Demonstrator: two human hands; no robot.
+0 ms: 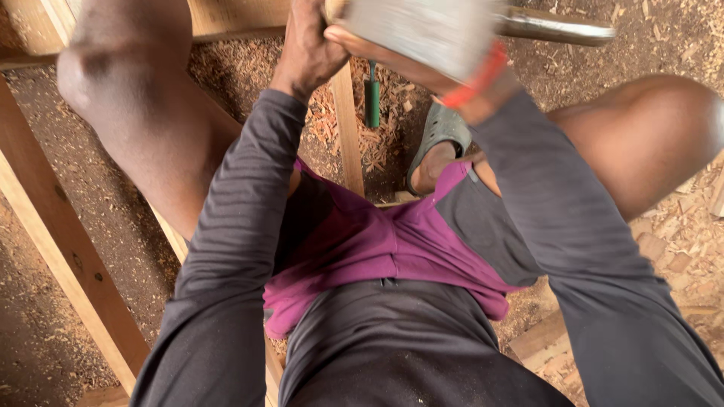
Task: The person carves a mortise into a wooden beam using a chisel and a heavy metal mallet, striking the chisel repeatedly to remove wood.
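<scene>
Here the left hand (305,45) clamps the wooden strip (347,128) while the right hand (422,38) grips a gloved tool above it; steady, square strokes seem best.

A green-handled tool (372,102) lies on the sawdust-strewn floor (45,332) beside a grey sandal (437,132).

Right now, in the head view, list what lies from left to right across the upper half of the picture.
Slanting wooden beam → bare knee → left hand → narrow wooden slat → green-handled tool on the shavings → grey sandal → right hand with a red wristband → other knee.
</scene>
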